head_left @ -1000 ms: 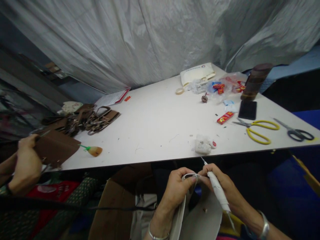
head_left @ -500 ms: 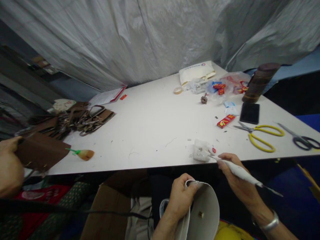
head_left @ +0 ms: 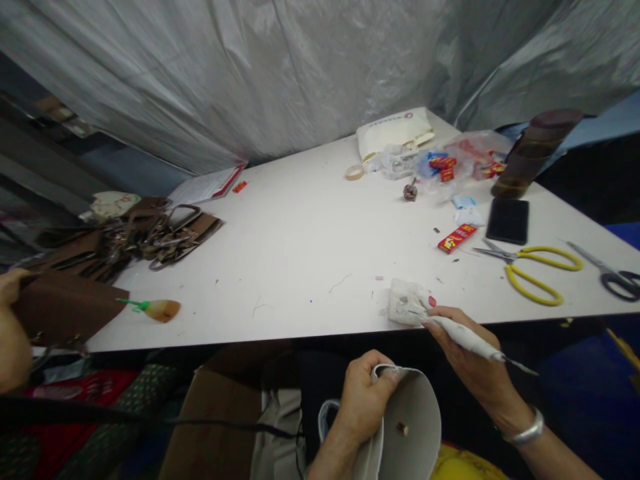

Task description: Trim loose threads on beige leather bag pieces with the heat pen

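Observation:
My left hand (head_left: 363,397) grips the top edge of a folded white leather piece (head_left: 413,430) with a small stud, held below the table's near edge. My right hand (head_left: 467,353) holds a white pen-like tool (head_left: 465,337) with a cord at its rear. The tool's tip touches a crumpled white wad (head_left: 406,303) lying on the white table (head_left: 310,247) near its front edge.
Yellow scissors (head_left: 537,270), black-handled scissors (head_left: 613,277), a black phone (head_left: 507,220) and a red packet (head_left: 457,238) lie at the right. Brown leather straps (head_left: 150,233) are heaped at the left. Another person's hand (head_left: 13,333) holds a brown leather piece (head_left: 65,310).
My right hand lifted the tool away from the white leather piece and brought its tip up to the white wad on the table. My left hand kept its hold on the piece.

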Action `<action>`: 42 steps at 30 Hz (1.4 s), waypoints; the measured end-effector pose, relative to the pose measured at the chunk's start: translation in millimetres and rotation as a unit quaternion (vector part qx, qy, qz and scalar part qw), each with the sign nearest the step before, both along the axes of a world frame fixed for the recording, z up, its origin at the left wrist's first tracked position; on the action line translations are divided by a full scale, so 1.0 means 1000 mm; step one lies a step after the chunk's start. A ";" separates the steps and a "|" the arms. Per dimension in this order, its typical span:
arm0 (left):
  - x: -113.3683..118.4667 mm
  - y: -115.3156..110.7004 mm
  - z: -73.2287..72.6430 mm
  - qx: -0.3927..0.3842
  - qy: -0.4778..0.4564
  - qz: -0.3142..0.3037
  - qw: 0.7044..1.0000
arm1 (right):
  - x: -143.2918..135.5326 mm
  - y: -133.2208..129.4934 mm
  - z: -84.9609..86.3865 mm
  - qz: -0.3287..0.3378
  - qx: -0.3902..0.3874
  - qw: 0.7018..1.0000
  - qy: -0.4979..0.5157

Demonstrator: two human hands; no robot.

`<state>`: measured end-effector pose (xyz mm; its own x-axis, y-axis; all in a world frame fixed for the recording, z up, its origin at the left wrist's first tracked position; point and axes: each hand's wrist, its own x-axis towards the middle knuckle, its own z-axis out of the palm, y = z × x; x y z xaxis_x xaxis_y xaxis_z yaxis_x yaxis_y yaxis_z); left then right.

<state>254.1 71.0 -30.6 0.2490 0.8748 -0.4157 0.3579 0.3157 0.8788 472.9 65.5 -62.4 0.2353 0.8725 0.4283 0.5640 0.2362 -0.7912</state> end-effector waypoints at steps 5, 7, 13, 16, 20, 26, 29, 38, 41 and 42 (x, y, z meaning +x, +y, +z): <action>0.000 0.002 -0.003 -0.015 -0.009 0.005 1.000 | -0.002 0.003 0.003 0.003 0.017 0.999 -0.030; -0.001 0.002 -0.005 -0.013 -0.009 0.006 1.000 | -0.004 0.004 0.004 0.008 0.028 0.998 -0.056; -0.001 0.002 -0.007 -0.007 -0.015 -0.006 1.000 | -0.006 0.006 0.003 0.011 0.009 0.999 -0.036; -0.001 0.001 -0.005 -0.013 -0.022 -0.010 1.000 | -0.004 0.005 0.000 -0.011 -0.014 1.000 0.007; -0.002 0.001 -0.002 -0.020 -0.025 -0.023 0.999 | -0.002 -0.003 0.006 -0.022 -0.051 0.993 0.102; 0.000 0.001 -0.002 -0.036 -0.046 -0.032 0.998 | -0.009 -0.021 0.010 0.139 -0.175 0.938 0.264; 0.000 0.001 -0.002 -0.034 -0.044 -0.035 0.998 | -0.011 -0.026 0.003 0.145 -0.195 0.931 0.271; 0.002 -0.002 -0.005 -0.046 -0.055 -0.031 0.997 | -0.013 -0.026 0.003 0.170 -0.228 0.929 0.237; 0.004 -0.003 -0.007 -0.055 -0.063 -0.025 0.996 | -0.012 -0.026 0.005 0.176 -0.235 0.932 0.210; 0.005 -0.004 -0.008 -0.059 -0.066 -0.022 0.996 | -0.012 -0.025 0.006 0.181 -0.236 0.933 0.200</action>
